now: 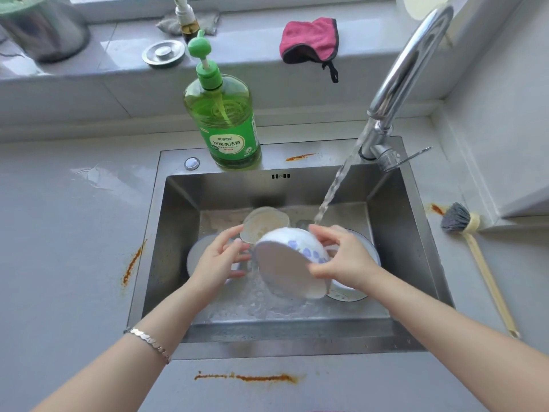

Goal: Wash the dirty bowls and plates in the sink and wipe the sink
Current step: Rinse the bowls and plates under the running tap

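Grey countertop (65, 233) surrounds a steel sink (178, 221), with orange-brown stains (246, 377) along the counter at 6 o'clock and 9 o'clock of the basin. At 2 o'clock the chrome faucet (413, 60) arches toward the camera, and a stream of water (335, 185) falls slantwise from it into the basin.

Over the middle of the sink the right hand (344, 260) grips a white bowl with blue flowers (285, 263). Its fingers are curled over the outside wall and the thumb is pressed near the rim, so the bowl is tipped on its side with the opening facing 7 o'clock. Water lands by the fingers and runs off below. The left hand (217, 263), a bracelet (148, 341) on its wrist, is at the bowl's 9 o'clock with relaxed fingers holding nothing. I cannot tell whether the fingertips touch the rim.

Behind the hands, at 12 o'clock on the sink floor, sits a dirty bowl (263, 223) with brownish residue. One plate (194, 257) shows beneath the left hand and another plate (347, 294) beneath the right.

A green dish soap bottle (225, 123) stands on the sink's back rim at 12 o'clock. On the ledge beyond lie a pink cloth (309, 40) at 1 o'clock and a metal drain stopper (163, 53) at 11 o'clock. A long-handled brush (463, 224) lies on the counter at 3 o'clock.
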Motion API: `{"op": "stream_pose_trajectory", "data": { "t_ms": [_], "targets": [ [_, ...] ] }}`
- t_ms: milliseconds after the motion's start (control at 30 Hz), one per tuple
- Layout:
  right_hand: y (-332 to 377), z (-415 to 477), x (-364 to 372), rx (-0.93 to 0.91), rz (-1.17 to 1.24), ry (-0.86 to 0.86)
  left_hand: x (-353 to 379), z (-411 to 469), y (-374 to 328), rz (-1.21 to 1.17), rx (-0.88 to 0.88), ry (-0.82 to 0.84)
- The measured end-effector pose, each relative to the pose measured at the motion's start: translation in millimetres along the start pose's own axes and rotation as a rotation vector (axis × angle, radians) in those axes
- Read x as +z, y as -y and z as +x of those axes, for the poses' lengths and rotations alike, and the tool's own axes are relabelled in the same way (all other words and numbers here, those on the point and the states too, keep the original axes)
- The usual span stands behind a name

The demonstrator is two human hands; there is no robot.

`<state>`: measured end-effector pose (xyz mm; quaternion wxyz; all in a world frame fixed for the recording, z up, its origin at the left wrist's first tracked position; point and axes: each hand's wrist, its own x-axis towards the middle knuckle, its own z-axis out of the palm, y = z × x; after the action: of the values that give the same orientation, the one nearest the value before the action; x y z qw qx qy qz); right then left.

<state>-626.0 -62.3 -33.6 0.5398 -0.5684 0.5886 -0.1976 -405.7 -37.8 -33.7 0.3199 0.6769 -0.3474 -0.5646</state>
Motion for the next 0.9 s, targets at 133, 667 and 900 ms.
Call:
{"op": "stream_pose_trajectory", "data": {
  "t_ms": [133, 667, 900],
  "targets": [
    [-7.0, 5.6, -2.2, -0.27, -0.409, 0.045, 2.1, 4.4, 2.4, 0.01, -0.035, -0.087],
    [-24.8, 5.3, -16.6, -0.794, -0.447, -0.157, 65.9, 21.1, -41.4, -0.77, -0.558, 0.041],
    [-27.1, -3.7, -30.3, 0.223, 0.645, -0.032, 66.0, 23.3, -37.5, -0.526, -0.229, 0.015]
  ]
}}
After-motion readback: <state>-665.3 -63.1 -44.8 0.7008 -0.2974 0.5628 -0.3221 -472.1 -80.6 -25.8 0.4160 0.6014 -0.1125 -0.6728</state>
